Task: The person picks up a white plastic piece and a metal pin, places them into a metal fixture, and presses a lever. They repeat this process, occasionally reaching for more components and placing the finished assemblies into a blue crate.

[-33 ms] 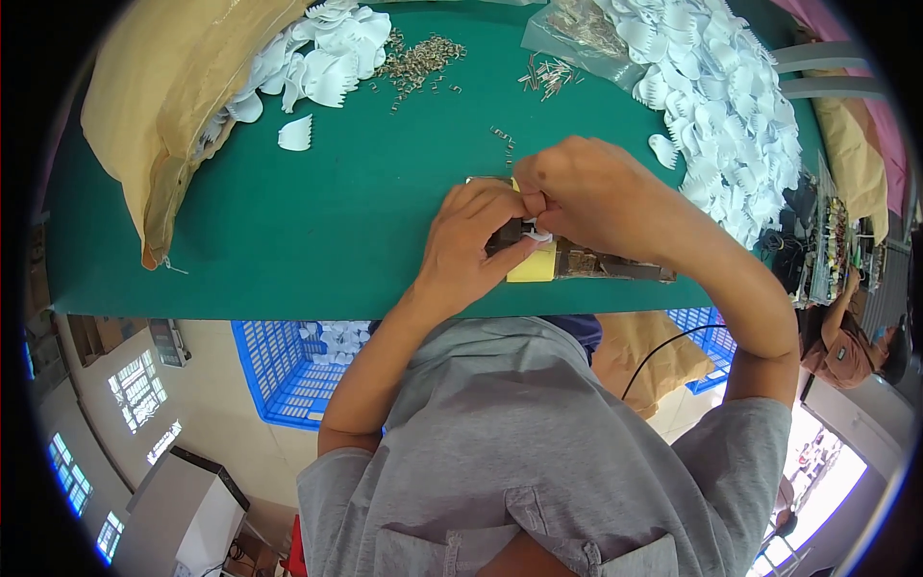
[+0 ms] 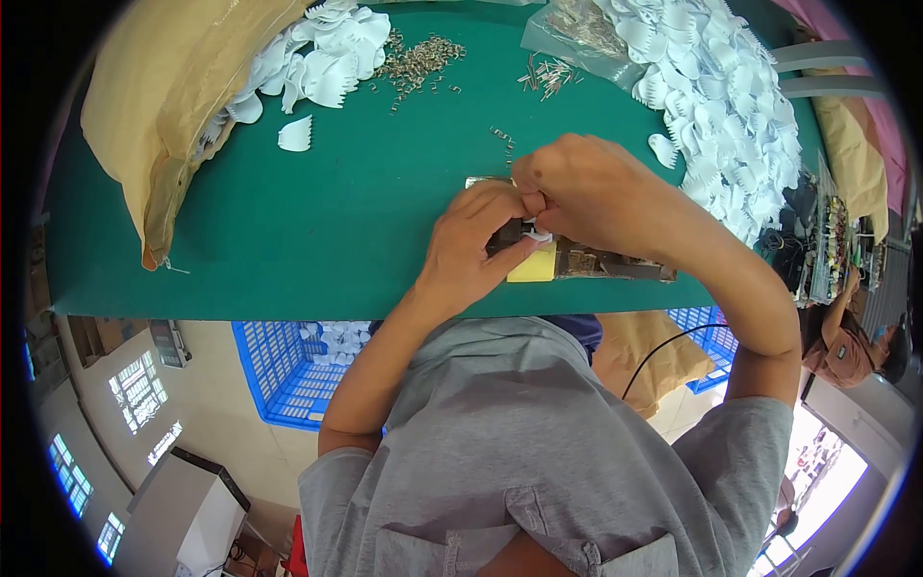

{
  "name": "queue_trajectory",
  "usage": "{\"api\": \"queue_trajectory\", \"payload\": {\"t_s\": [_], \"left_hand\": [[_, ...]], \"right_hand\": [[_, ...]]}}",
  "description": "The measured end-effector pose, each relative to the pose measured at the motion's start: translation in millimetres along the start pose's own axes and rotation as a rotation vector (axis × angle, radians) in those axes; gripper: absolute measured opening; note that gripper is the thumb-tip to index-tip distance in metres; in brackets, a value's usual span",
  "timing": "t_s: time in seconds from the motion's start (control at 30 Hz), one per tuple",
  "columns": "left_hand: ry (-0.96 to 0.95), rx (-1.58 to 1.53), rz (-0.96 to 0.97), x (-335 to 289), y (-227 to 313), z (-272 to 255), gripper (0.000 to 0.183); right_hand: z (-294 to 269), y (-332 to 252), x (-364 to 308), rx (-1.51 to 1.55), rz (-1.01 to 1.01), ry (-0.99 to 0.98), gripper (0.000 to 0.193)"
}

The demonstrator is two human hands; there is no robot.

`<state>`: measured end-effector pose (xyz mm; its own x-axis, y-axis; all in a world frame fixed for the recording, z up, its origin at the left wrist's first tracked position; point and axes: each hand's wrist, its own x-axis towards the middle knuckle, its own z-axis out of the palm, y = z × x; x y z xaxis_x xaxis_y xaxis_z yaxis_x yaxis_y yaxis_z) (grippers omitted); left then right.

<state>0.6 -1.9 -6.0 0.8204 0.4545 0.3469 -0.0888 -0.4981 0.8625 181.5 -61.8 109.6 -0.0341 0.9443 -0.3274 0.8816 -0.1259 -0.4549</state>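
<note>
Both hands meet over a brown-taped block with a yellow section near the table's front edge. My left hand curls around the block's left end, its thumb pressing a small white plastic piece. From the right, my right hand reaches over with thumb and fingers pinched together just above that piece. What lies between the right fingertips is hidden. A short row of small metal springs lies on the table just beyond the hands.
On the green table lie a spring heap, metal pins and a large heap of toothed white pieces. A tan sack spills similar pieces at left. Below the edge stands a blue crate. Another person is at far right.
</note>
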Motion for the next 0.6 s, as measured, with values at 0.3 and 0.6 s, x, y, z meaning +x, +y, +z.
{"api": "queue_trajectory", "payload": {"t_s": [0.3, 0.6], "left_hand": [[-0.027, -0.176, -0.155, 3, 6, 5, 0.027], [0.067, -0.183, -0.205, 3, 7, 13, 0.029]], "right_hand": [[-21, 10, 21, 0.109, 0.066, -0.356, 0.016], [1, 31, -32, 0.377, -0.041, -0.03, 0.012]]}}
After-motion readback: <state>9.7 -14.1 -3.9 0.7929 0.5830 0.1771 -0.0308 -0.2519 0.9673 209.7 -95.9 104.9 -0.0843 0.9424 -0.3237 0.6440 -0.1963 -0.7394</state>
